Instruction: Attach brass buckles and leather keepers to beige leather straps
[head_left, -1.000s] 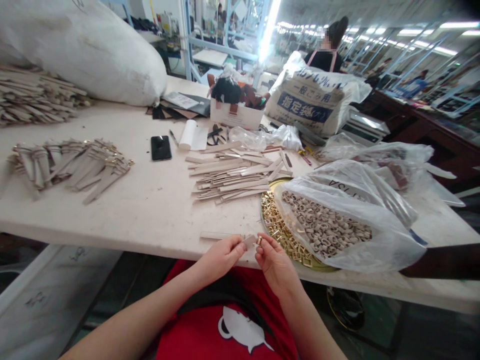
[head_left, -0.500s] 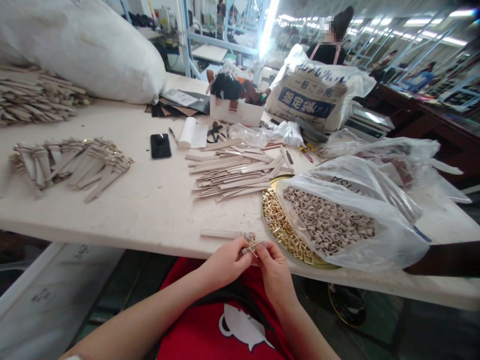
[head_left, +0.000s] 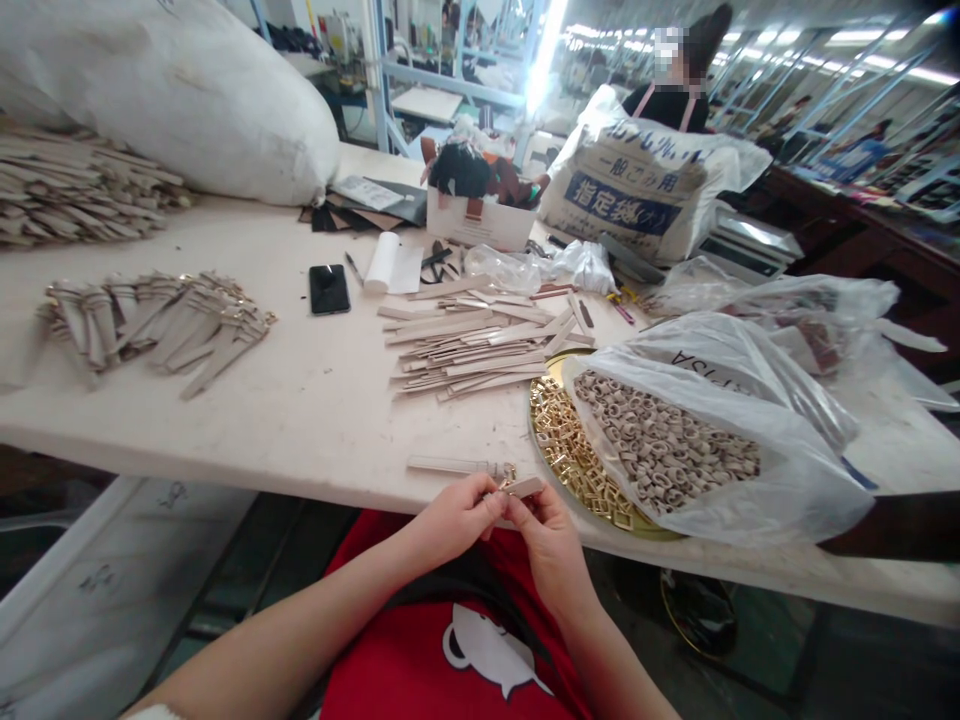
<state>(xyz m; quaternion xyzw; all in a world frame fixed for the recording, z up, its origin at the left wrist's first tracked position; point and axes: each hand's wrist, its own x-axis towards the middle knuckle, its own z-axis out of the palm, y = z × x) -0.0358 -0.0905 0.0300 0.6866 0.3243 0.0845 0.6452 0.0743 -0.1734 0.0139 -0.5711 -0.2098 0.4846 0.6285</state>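
Observation:
At the table's front edge, my left hand (head_left: 459, 520) and my right hand (head_left: 553, 540) meet, both closed in a pinch. Between their fingertips is a short beige strap (head_left: 526, 487), its end sticking up over my right fingers. Part of it is hidden by my fingers, and I cannot make out the metal on it clearly. Just beyond my hands lies another beige strap (head_left: 450, 465) with a gold buckle at its right end. Right of them, a round gold tray (head_left: 559, 370) bears many gold buckles (head_left: 574, 450). A clear plastic bag (head_left: 810, 500) full of beige loops (head_left: 667, 440) overlaps it.
Loose beige straps (head_left: 472, 345) lie mid-table. Buckled straps (head_left: 165, 320) are bunched at left, near a phone (head_left: 328, 288). Farther back stand a big white sack (head_left: 225, 100), a white box (head_left: 480, 222) and a printed bag (head_left: 637, 190). A person (head_left: 675, 105) is beyond.
The strap end between my hands has turned up and shows more broadly above my right fingers. My fingertips have drawn closer together. The whole view has shifted slightly.

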